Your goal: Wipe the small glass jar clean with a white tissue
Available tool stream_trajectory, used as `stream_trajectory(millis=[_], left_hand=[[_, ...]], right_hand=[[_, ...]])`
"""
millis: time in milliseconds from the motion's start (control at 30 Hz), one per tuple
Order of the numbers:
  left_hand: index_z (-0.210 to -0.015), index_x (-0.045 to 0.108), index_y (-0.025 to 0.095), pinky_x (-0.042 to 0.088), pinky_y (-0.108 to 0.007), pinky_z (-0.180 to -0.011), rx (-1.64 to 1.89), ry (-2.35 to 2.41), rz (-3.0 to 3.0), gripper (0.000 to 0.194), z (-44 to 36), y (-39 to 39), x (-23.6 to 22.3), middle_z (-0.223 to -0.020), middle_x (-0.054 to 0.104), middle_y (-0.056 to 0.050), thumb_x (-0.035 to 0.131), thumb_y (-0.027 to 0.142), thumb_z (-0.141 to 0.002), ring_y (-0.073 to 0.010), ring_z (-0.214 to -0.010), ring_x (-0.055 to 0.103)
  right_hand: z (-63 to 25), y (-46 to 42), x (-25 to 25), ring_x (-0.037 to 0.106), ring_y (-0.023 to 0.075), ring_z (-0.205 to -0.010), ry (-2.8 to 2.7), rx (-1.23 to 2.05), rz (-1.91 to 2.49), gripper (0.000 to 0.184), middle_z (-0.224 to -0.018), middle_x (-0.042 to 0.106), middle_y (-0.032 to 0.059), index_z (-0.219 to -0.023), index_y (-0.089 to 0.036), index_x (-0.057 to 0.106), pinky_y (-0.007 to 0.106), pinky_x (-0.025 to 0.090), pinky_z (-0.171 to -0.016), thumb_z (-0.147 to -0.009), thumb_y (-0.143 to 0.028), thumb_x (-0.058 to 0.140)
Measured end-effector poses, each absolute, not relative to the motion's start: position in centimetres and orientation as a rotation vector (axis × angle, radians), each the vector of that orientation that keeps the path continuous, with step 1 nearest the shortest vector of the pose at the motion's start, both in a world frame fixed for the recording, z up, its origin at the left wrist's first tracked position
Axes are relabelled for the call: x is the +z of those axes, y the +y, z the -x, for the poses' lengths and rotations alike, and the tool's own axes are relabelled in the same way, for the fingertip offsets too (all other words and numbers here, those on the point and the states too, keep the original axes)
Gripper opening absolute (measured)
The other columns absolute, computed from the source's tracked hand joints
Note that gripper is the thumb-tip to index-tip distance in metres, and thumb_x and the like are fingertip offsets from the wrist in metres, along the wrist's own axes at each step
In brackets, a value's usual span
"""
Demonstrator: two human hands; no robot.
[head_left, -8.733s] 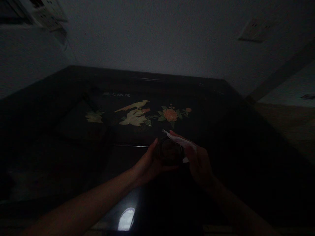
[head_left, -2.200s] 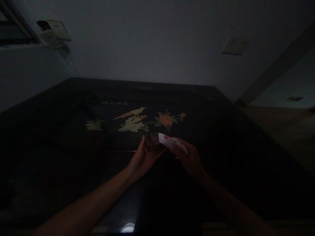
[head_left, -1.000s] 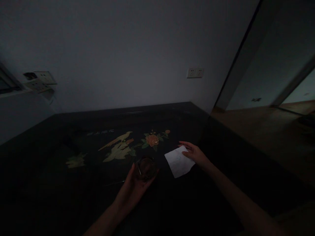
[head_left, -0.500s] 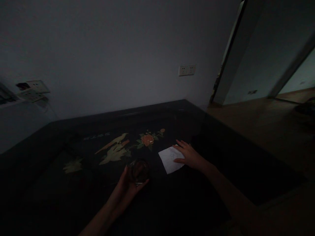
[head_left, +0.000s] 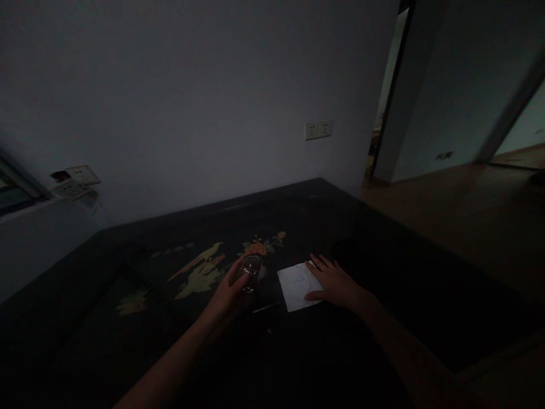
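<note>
The room is very dim. My left hand (head_left: 229,291) is wrapped round a small clear glass (head_left: 252,272) and holds it just above the black lacquered table (head_left: 361,244), over the inlaid bird and flower picture (head_left: 204,270). My right hand (head_left: 334,281) lies flat with fingers spread on the right part of a white paper napkin (head_left: 296,287), which rests unfolded on the table to the right of the glass.
A pale wall rises behind the table with a double socket (head_left: 317,129) and more sockets (head_left: 74,179) at the left. An open doorway (head_left: 389,91) and wooden floor (head_left: 460,210) lie to the right, past the table's right edge.
Earlier my right hand held the napkin against the glass; it has since laid the napkin flat on the table and rests on it. My left hand has raised the glass slightly. My view swung right.
</note>
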State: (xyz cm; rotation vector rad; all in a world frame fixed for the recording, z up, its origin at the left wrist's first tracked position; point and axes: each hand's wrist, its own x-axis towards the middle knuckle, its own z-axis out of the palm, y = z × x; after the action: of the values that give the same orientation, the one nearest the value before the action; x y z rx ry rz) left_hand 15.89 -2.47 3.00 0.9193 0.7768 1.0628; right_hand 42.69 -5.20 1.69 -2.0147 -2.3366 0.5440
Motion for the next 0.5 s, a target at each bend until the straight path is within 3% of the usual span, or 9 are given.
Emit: stream_trajectory(millis=[300,500], left_hand=[[-0.128,0.053,0.028,0.039,-0.046,-0.102,1.073,0.948,-1.428,0.079,-23.6,3.9,2.8,-0.127,0.059,-0.009,0.083,0.023,-0.055,-0.0316,-0.123,0.051],[-0.131,0.051,0.024,0.028,-0.044,-0.109,1.201,0.970,-1.624,0.082,-26.1,5.6,0.7,-0.128,0.056,-0.010,0.082,0.020,-0.056,-0.0302,-0.126,0.046]], right_hand=[[-42.9,-5.3,2.0,0.009,0.0404,-0.144,-2.349,0.580,1.944,0.098,-0.156,0.013,0.0160,-0.148,-0.010,0.025,0.060,0.012,-0.113,-0.073,-0.062,0.061],[-43.0,-5.1,1.7,0.009,0.0398,-0.144,-2.341,0.596,1.919,0.102,-0.156,0.015,0.0174,-0.148,-0.010,0.026,0.059,0.010,-0.113,-0.071,-0.066,0.061]])
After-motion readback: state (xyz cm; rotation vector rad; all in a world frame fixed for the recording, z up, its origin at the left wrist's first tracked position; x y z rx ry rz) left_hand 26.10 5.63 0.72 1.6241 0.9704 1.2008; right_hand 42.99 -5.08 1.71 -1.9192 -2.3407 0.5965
